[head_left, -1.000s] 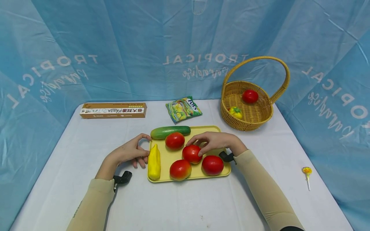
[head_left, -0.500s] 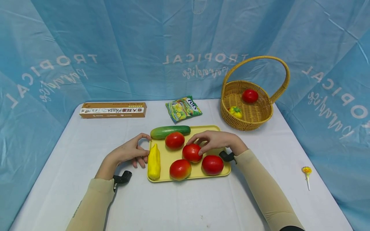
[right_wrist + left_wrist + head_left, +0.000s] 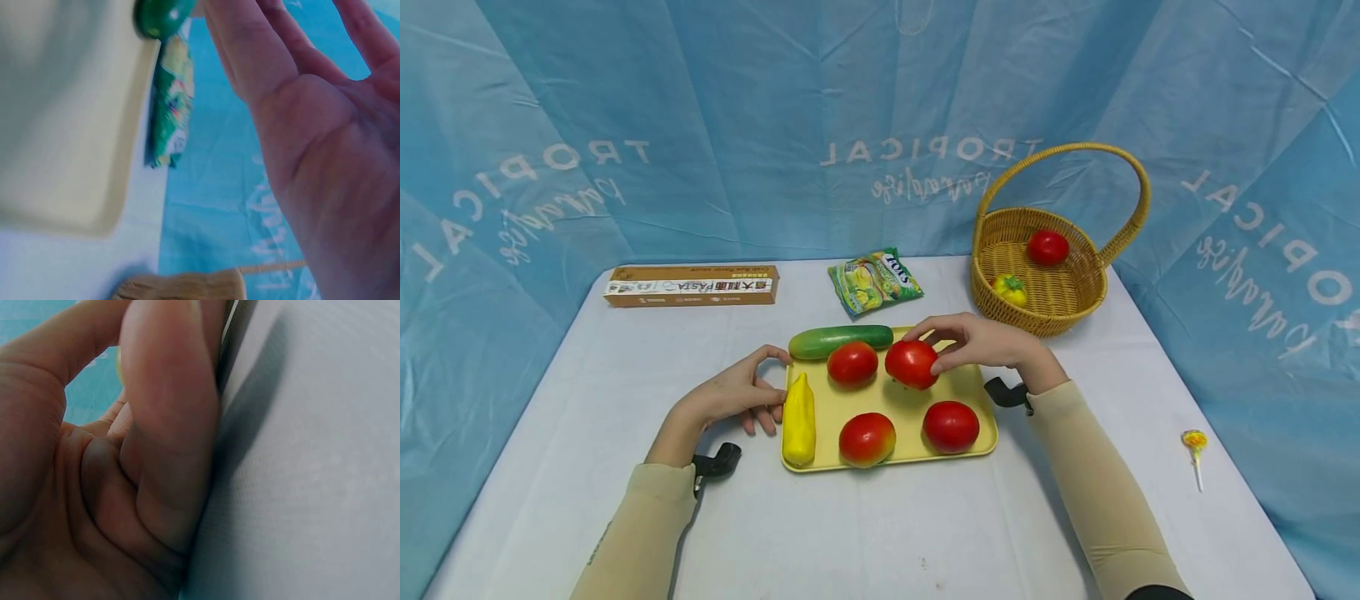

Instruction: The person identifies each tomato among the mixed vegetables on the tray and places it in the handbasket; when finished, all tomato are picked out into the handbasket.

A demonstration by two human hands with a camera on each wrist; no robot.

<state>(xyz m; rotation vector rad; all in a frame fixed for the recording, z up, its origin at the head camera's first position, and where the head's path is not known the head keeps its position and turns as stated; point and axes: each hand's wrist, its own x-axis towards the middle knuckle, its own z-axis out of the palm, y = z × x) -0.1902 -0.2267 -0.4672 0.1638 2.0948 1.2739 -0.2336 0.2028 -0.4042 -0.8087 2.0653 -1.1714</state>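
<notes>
My right hand point(image 3: 981, 343) grips a red tomato point(image 3: 911, 364) between thumb and fingers, just above the right half of the yellow tray point(image 3: 966, 385). Three more tomatoes lie on that tray: one upper left point(image 3: 852, 364), one at the front point(image 3: 867, 440), one front right point(image 3: 951, 427). A green cucumber point(image 3: 841, 342) lies along the far rim, and a long yellow vegetable point(image 3: 799, 421) along the left rim. At the tray's left edge rests my left hand point(image 3: 730, 396), index finger and thumb touching the rim, apart. The right wrist view hides the held tomato.
Behind the tray, right, stands a wicker basket point(image 3: 1097, 292) with a tall handle, holding a tomato point(image 3: 1047, 247) and a yellow pepper point(image 3: 1010, 290). A green snack bag point(image 3: 874, 283) and a pasta box point(image 3: 692, 286) lie at the back; a lollipop point(image 3: 1195, 442) lies far right.
My right hand has lifted the tomato from the middle of the tray and moved it back and slightly right. The left hand has stayed at the tray's edge.
</notes>
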